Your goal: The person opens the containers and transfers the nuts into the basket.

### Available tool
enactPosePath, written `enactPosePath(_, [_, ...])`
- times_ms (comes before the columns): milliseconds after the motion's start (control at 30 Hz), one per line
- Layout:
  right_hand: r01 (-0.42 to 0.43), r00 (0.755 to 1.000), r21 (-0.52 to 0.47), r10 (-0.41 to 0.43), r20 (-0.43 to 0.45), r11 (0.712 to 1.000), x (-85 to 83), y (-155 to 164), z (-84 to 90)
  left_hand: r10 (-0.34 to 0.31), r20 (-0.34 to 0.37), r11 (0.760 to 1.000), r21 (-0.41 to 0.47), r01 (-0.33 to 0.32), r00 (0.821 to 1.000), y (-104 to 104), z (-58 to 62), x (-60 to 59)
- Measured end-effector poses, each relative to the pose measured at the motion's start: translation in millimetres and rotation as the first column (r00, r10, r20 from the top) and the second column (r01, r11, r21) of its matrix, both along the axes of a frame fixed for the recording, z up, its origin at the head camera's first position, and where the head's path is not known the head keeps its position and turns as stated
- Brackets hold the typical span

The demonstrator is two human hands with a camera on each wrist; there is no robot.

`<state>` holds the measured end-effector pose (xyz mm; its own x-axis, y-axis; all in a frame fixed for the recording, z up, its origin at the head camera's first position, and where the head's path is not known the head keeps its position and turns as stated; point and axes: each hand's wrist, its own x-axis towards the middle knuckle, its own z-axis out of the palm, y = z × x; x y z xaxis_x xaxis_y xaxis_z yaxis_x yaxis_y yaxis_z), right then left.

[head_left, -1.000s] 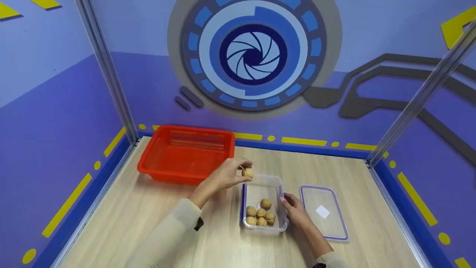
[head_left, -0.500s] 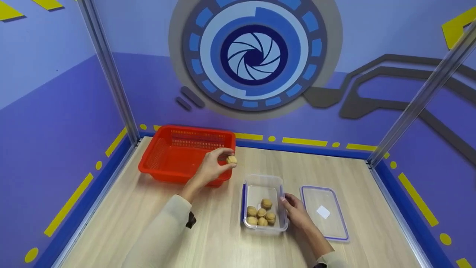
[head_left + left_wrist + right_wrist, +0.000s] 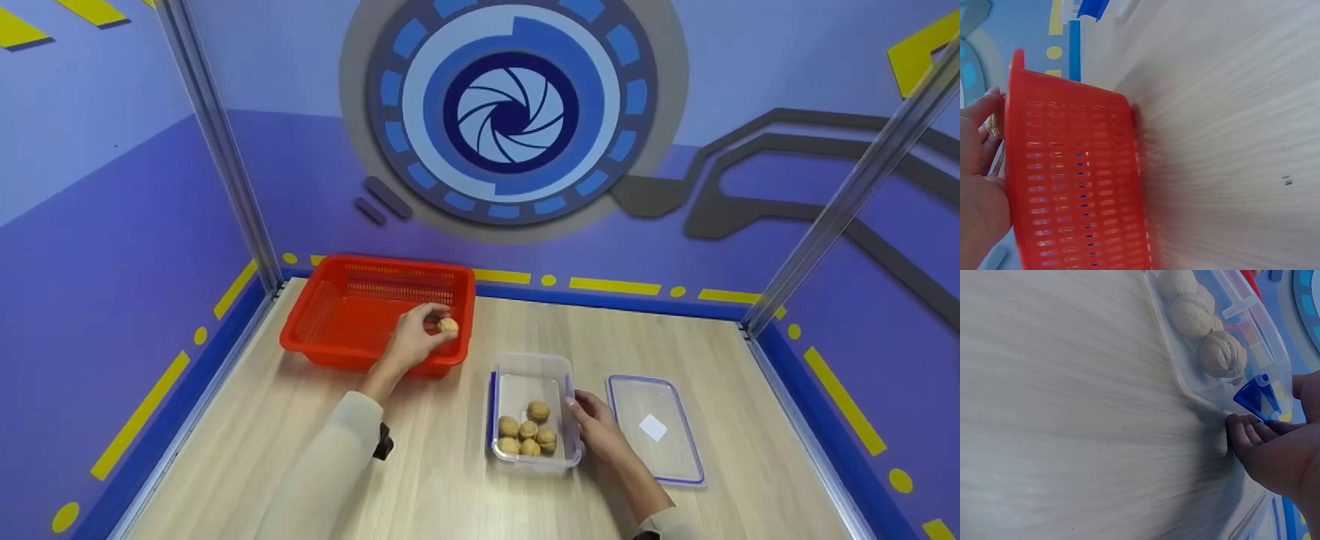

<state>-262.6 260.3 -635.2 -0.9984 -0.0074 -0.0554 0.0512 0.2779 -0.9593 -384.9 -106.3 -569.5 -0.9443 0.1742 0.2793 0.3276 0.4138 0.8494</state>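
Between the thumb and fingers of my left hand (image 3: 411, 337) is a walnut (image 3: 448, 325), held over the right part of the red plastic basket (image 3: 337, 358). In the left wrist view this walnut shows just past the basket rim (image 3: 1012, 152). My right hand (image 3: 602, 433) grips the right side of a clear plastic food container (image 3: 527, 388), thumb at its rim and fingers along the outer wall. Several walnuts (image 3: 538, 411) lie in the container's near half. A blue side clip (image 3: 1258, 396) hangs close to the right fingers in the right wrist view.
The clear lid (image 3: 669, 459) with a blue-purple seal and a white label (image 3: 652, 427) lies flat to the right of the container. Printed walls and metal posts (image 3: 225, 150) enclose the wooden table (image 3: 442, 465) at the back and sides.
My left hand has carried the walnut left from above the container's far left corner to over the red basket. My right hand and the container have stayed in place.
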Motion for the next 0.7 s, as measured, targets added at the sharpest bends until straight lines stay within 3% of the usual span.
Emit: enactPosePath(700, [0.025, 1.0, -0.035, -0.025, 0.014, 0.999, -0.9, -1.1, -1.6, -0.014, 0.049, 0.984, -0.177, 0.023, 0.999, 3.5, -3.9, -0.6])
